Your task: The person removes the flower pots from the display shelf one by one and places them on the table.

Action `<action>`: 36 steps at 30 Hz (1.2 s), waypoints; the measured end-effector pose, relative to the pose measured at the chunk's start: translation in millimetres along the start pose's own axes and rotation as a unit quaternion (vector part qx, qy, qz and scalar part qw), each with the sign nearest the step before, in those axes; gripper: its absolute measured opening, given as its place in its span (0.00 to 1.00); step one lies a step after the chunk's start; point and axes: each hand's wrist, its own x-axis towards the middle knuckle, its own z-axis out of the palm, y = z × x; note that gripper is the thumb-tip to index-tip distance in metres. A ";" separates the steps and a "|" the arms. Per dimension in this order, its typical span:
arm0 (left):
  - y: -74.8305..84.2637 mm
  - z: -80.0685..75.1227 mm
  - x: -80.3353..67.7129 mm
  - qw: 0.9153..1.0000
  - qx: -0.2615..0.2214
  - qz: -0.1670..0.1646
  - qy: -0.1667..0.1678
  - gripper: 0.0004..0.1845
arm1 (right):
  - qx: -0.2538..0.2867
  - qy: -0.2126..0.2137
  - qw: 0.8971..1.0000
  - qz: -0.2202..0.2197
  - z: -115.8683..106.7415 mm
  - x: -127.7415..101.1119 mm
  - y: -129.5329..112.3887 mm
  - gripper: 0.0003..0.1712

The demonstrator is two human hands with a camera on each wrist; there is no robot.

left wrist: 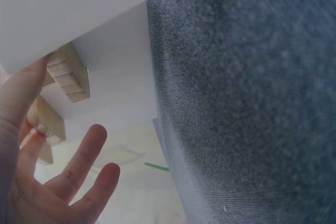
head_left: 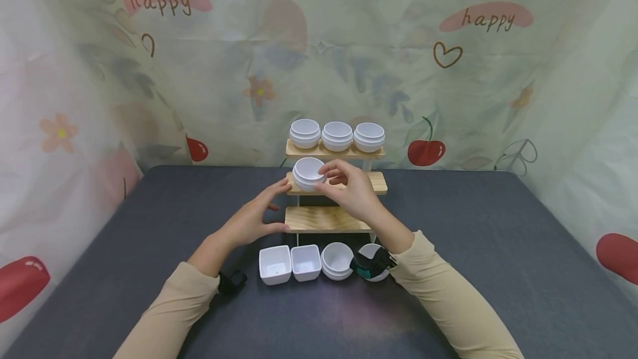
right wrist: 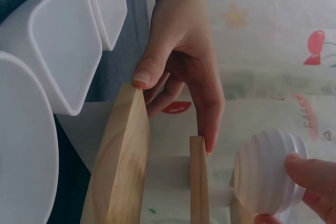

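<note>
One small round white ribbed bowl [head_left: 308,173] sits at the left end of the middle step of a three-tier light wooden rack [head_left: 333,219], and the right hand [head_left: 351,188] pinches its rim with curled fingertips, seemingly to steady it on the narrow board. In the right wrist view the same bowl [right wrist: 268,171] shows its ribbed side with fingertips [right wrist: 310,174] pressed against it. The left hand [head_left: 254,218] is spread, thumb at the edge of the lowest board and fingers reaching to the middle one, bracing the rack so it does not shift; it grips nothing. The hands are apart, one on each side of the rack's left end. Three more round white bowls [head_left: 337,136] line the top step. On the dark grey table [head_left: 498,248] before the rack stand two square white dishes [head_left: 290,263] and two further round bowls [head_left: 336,260], one partly hidden by the right wrist.
</note>
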 end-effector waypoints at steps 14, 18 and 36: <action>-0.7 0.0 -0.6 1.000 0.001 0.004 0.003 0.47 | 0.004 -0.020 1.000 -0.020 -3.4 -14.6 -3.7 0.15; -1.7 0.4 -0.7 1.000 -0.003 0.006 0.004 0.48 | 0.002 -0.027 0.999 -0.031 -2.3 -17.2 -3.3 0.15; -1.0 0.9 -1.3 1.000 -0.007 0.019 0.010 0.46 | 0.000 -0.040 0.999 -0.024 -1.6 -29.6 -5.8 0.15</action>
